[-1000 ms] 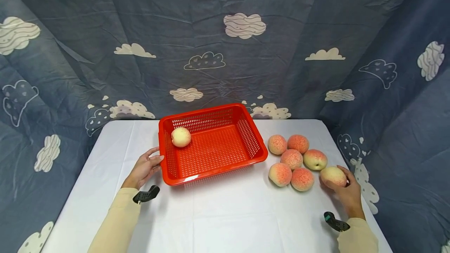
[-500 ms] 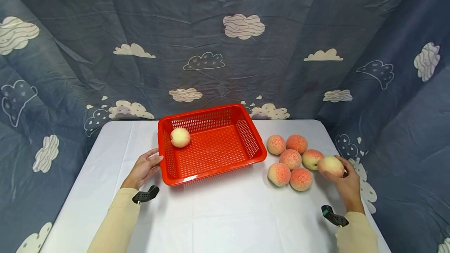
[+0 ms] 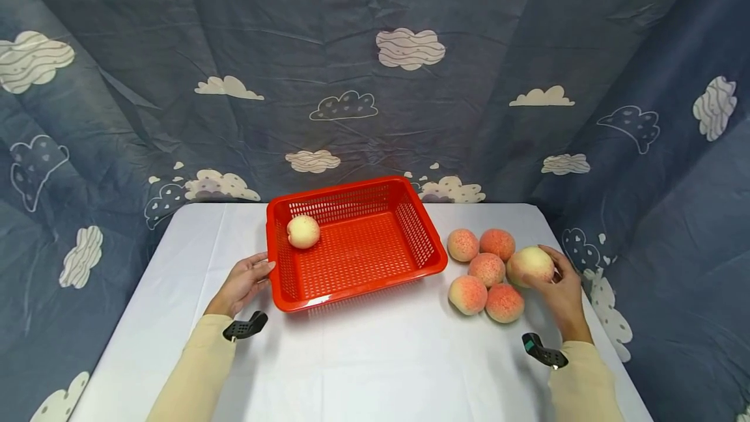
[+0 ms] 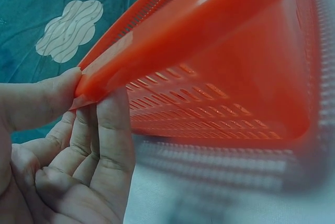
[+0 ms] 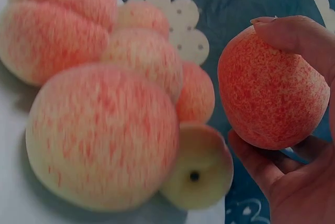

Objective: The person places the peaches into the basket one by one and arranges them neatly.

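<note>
Thumb and fingers of my left hand (image 3: 241,284) pinch the left rim of a red plastic basket (image 3: 357,292); the left wrist view shows the thumb over the rim (image 4: 157,43) and the fingers under it. One pale peach (image 3: 303,232) lies at the basket's left end. On the right, my right hand (image 3: 559,288) grips a peach (image 5: 272,90) between thumb and fingers, raised beside the others. In the head view this peach overlaps the yellowish peach (image 5: 196,169) behind it, which is mostly hidden there.
Several pink-speckled peaches (image 3: 486,270) sit grouped on the white tablecloth (image 3: 381,357), right of the basket. A dark blue cloth (image 3: 457,116) with cloud prints hangs behind the table and at both sides.
My right hand has lifted the peach and carried it leftward and farther back, over the yellowish peach. My left hand keeps its hold on the basket rim.
</note>
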`<act>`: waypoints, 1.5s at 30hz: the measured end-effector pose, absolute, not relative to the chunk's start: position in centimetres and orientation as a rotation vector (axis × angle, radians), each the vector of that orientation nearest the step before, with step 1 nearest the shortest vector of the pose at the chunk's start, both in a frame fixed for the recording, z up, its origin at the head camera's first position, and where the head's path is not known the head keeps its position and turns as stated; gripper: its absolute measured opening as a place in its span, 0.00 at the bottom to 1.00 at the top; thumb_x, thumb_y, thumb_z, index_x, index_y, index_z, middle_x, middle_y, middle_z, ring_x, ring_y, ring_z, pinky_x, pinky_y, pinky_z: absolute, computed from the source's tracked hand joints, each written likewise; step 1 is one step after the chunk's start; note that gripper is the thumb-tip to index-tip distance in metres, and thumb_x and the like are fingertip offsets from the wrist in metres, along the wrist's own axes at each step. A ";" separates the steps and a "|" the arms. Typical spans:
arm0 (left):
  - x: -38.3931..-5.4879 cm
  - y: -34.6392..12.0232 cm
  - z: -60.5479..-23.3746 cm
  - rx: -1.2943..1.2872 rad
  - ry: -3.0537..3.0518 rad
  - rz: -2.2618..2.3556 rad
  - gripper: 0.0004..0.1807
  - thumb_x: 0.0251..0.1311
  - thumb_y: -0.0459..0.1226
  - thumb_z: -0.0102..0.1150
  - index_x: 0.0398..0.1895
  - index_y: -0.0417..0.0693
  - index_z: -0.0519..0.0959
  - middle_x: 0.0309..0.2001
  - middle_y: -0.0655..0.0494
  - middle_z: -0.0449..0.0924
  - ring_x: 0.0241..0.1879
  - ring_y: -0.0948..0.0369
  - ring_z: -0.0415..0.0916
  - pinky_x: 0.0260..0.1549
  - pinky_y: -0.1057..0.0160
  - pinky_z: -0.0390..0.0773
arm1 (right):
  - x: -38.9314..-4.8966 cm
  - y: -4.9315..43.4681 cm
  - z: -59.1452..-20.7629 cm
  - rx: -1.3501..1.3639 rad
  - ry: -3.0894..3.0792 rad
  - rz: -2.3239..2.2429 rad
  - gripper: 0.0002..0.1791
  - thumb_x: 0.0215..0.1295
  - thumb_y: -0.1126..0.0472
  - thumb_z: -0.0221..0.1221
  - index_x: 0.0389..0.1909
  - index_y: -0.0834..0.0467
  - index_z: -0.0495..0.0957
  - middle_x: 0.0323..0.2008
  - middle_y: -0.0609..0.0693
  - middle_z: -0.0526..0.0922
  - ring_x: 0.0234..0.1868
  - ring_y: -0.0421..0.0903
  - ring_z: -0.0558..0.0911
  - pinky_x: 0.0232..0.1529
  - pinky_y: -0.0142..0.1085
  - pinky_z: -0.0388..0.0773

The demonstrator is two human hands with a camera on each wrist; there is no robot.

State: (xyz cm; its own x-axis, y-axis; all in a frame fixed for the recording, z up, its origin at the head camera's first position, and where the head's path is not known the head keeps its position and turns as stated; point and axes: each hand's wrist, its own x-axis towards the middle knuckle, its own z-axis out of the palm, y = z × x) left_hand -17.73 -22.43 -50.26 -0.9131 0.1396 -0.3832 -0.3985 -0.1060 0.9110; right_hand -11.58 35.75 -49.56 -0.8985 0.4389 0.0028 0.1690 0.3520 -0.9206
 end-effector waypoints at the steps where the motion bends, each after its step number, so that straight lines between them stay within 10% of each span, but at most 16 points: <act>1: -17.7 -22.4 -50.3 -0.280 1.811 2.083 0.31 0.70 0.30 0.48 0.69 0.27 0.50 0.34 0.66 0.78 0.34 0.70 0.75 0.34 0.70 0.77 | -11.8 35.5 -49.3 -0.521 -2.368 1.576 0.40 0.54 0.62 0.70 0.68 0.47 0.65 0.64 0.52 0.64 0.56 0.42 0.67 0.51 0.28 0.67; 21: -17.6 -22.1 -50.3 -0.287 1.812 2.083 0.30 0.70 0.31 0.49 0.68 0.25 0.52 0.34 0.65 0.78 0.35 0.70 0.75 0.34 0.70 0.76 | -17.2 29.6 -47.1 -0.187 -2.510 1.661 0.43 0.53 0.61 0.71 0.69 0.54 0.62 0.63 0.56 0.65 0.57 0.50 0.68 0.55 0.39 0.69; 35: -17.6 -22.2 -50.4 -0.334 1.807 2.093 0.31 0.70 0.33 0.50 0.70 0.29 0.51 0.41 0.62 0.79 0.37 0.70 0.76 0.37 0.69 0.78 | -21.4 24.6 -46.1 0.130 -2.528 1.802 0.42 0.52 0.66 0.71 0.68 0.58 0.64 0.62 0.59 0.66 0.53 0.56 0.72 0.44 0.29 0.76; 45: -17.5 -22.1 -50.3 -0.318 1.822 2.091 0.32 0.70 0.33 0.51 0.70 0.27 0.52 0.47 0.56 0.79 0.38 0.69 0.77 0.40 0.69 0.79 | -23.8 20.8 -45.6 0.221 -2.569 1.934 0.43 0.51 0.66 0.72 0.68 0.55 0.62 0.64 0.57 0.63 0.57 0.58 0.70 0.51 0.46 0.77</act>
State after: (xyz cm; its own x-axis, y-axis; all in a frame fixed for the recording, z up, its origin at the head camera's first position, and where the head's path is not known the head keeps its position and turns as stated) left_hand -17.47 -22.05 -50.31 -0.9141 0.1127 -0.3895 -0.4013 -0.1132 0.9089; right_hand -23.85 20.82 -45.56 -0.9872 -0.1584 0.0170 -0.0601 0.2719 -0.9604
